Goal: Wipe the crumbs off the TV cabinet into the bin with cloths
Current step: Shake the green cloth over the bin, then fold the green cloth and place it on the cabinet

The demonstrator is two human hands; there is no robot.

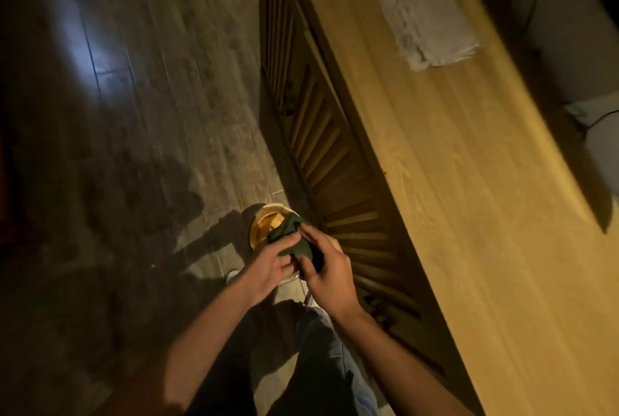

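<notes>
Both my hands hold a bunched dark green cloth [294,239] over a small round bin [264,226] that stands on the floor by the cabinet's front. My left hand [271,265] grips the cloth from the left and my right hand [326,276] grips it from the right. The wooden TV cabinet [469,187] runs diagonally across the right half of the view, with slatted doors [335,161] on its front. A folded white cloth [428,18] lies on the cabinet top at the far end. A few dark specks sit at the top's front edge [386,173].
Wood-look floor [167,97] fills the left, partly in shadow. My legs in dark trousers [301,365] are at the bottom. Behind the cabinet there is a pale wall with a cable [599,117].
</notes>
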